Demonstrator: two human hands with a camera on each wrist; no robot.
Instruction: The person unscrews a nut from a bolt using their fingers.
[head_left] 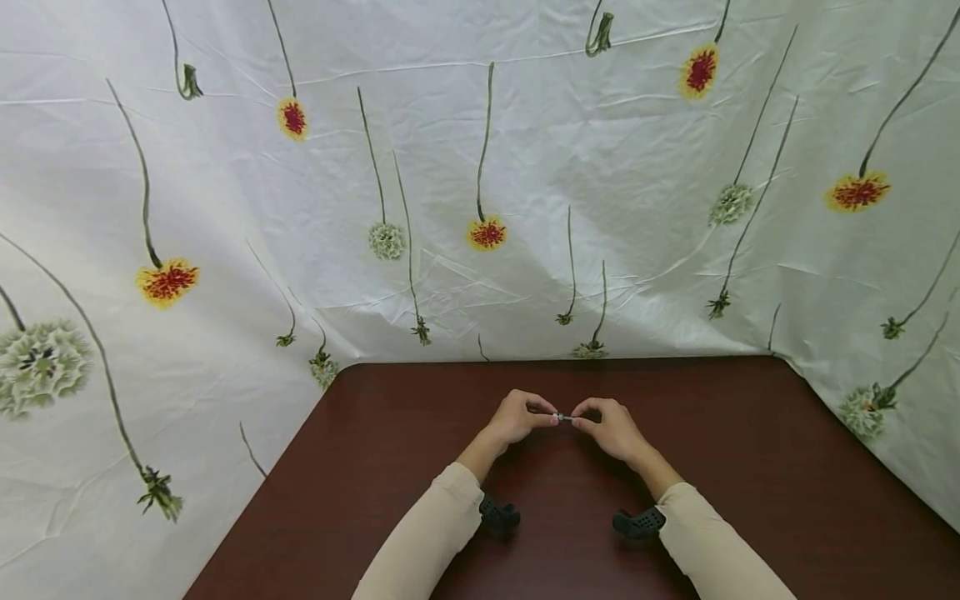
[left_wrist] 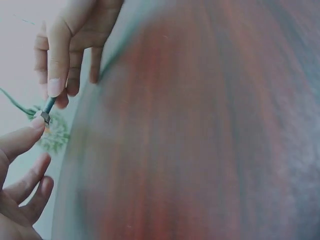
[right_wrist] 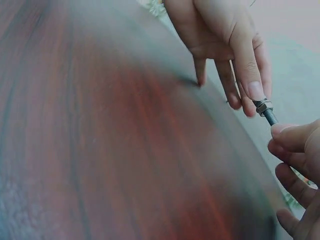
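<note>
Both hands meet above the table around a small metal bolt (right_wrist: 270, 117) with a grey threaded shank. A hex nut (right_wrist: 263, 106) sits around the bolt close to the left fingertips. My left hand (head_left: 516, 417) pinches the nut end between thumb and forefinger, its other fingers loosely bent. From the opposite side, my right hand (head_left: 613, 427) pinches the threaded end of the bolt with thumb and forefinger. A short stretch of shank shows between the two hands. Fingertips hide both ends of the bolt.
A dark red-brown wooden table (head_left: 315, 500) lies beneath the hands. White cloth (head_left: 540, 167) printed with flowers hangs behind it and along both sides. Black wrist mounts (head_left: 639, 524) stick out inward from the pale sleeves (head_left: 427, 537).
</note>
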